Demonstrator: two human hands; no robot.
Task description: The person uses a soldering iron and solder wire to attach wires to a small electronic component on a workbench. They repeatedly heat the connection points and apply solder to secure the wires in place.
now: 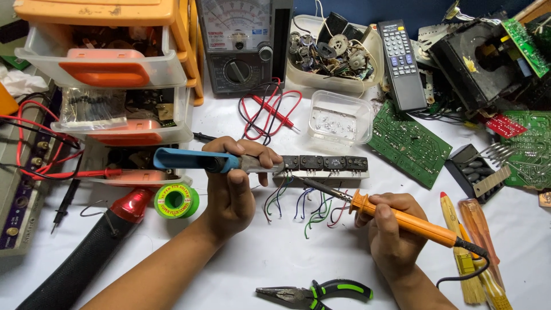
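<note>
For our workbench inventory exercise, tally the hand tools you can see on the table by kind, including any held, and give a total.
Soldering iron, held in the right hand: 1
Blue-handled pliers, held in the left hand: 1
Green-and-black pliers: 1
Screwdrivers with clear orange handles: 2
Total: 5

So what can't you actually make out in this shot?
- Iron tip, head view: too thin to tell whether it touches the strip.
- Blue tool: the left hand covers its middle.
- Iron's cord: runs off behind the right hand.
- Clear tub: contents too small.
- Hose: cut by the bottom edge.
</note>
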